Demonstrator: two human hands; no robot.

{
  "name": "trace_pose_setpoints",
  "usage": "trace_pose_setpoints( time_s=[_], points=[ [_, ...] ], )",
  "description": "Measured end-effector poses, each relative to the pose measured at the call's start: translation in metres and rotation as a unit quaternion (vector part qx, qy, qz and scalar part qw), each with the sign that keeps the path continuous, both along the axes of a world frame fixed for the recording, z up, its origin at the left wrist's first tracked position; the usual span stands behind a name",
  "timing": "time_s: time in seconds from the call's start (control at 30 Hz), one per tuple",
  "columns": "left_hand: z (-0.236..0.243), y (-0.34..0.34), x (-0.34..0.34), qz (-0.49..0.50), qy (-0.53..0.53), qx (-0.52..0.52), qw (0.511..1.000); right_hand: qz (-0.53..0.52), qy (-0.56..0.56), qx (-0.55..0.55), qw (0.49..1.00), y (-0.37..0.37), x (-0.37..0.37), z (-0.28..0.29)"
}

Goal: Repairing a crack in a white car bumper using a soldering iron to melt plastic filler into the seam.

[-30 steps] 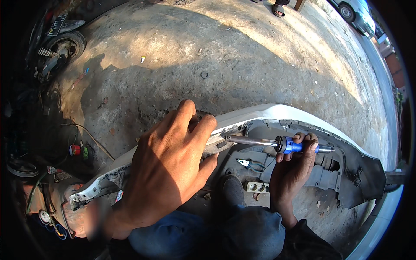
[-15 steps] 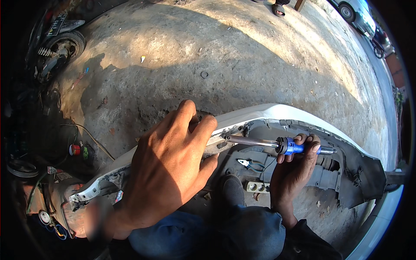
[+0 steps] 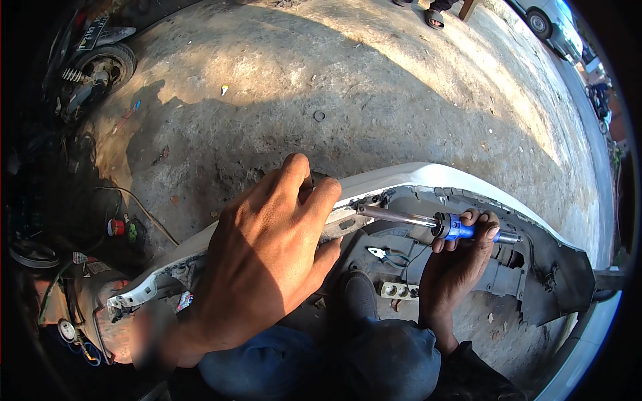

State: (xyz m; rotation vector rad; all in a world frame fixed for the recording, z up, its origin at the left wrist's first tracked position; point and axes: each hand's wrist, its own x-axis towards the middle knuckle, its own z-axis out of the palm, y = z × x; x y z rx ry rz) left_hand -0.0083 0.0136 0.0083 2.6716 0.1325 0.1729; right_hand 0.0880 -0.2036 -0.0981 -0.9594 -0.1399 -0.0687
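My left hand [image 3: 271, 257] grips the white car bumper [image 3: 428, 175], fingers curled over its upper edge. My right hand [image 3: 455, 274] holds a blue-handled soldering iron [image 3: 459, 226] with a long metal shaft, which lies nearly level with its tip against the bumper's dark, roughened inner edge beside my left fingers. Under the iron are grey inner panels, pliers [image 3: 378, 252] with dark blue-green handles and a white socket strip [image 3: 394, 290]. A thin cord runs down from near my right hand toward the strip.
A motorbike [image 3: 100, 73] stands upper left, above loose cables and a red can [image 3: 116, 227]. A tank with a gauge [image 3: 66, 329] sits lower left. A person's sandaled foot [image 3: 435, 20] is at the top; a parked car [image 3: 555, 30] and another motorbike [image 3: 598, 107] are upper right.
The iron and my right hand have shifted slightly right and down in the picture, along with part of the background. A motorbike at the far right shows in a different place. Both grips look unchanged.
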Motion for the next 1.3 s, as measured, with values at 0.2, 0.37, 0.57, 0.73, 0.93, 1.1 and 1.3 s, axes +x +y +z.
trace_pose_setpoints(
  time_s=[0.2, 0.37, 0.57, 0.73, 0.93, 1.1, 1.3],
  points=[
    [0.0003, -0.0002, -0.0006, -0.001, -0.001, 0.001, 1.000, -0.008, 0.007, 0.002, 1.000, 0.0008, -0.0007, 0.0036],
    [0.0000, 0.0002, -0.0021, 0.004, 0.004, 0.001, 1.000, -0.001, 0.008, -0.003, 1.000, 0.0005, -0.0020, 0.0018],
    [-0.0013, -0.0008, 0.0000, 0.001, -0.003, -0.001, 1.000, 0.000, 0.003, -0.004, 1.000, -0.0003, -0.0015, 0.0014],
    [-0.0004, -0.0008, -0.0008, 0.001, -0.003, -0.003, 1.000, -0.005, -0.001, 0.006, 1.000, -0.0004, 0.0002, 0.0018],
    [-0.0008, -0.0007, -0.0010, 0.002, -0.006, -0.002, 1.000, -0.006, 0.009, 0.004, 1.000, 0.0007, -0.0011, 0.0027],
    [-0.0009, -0.0006, -0.0007, 0.004, -0.004, -0.003, 1.000, 0.004, -0.003, 0.002, 1.000, 0.0017, -0.0001, 0.0003],
    [-0.0002, -0.0008, -0.0006, 0.002, -0.005, -0.010, 1.000, -0.006, 0.006, 0.014, 1.000, 0.0008, 0.0002, 0.0014]
  ],
)
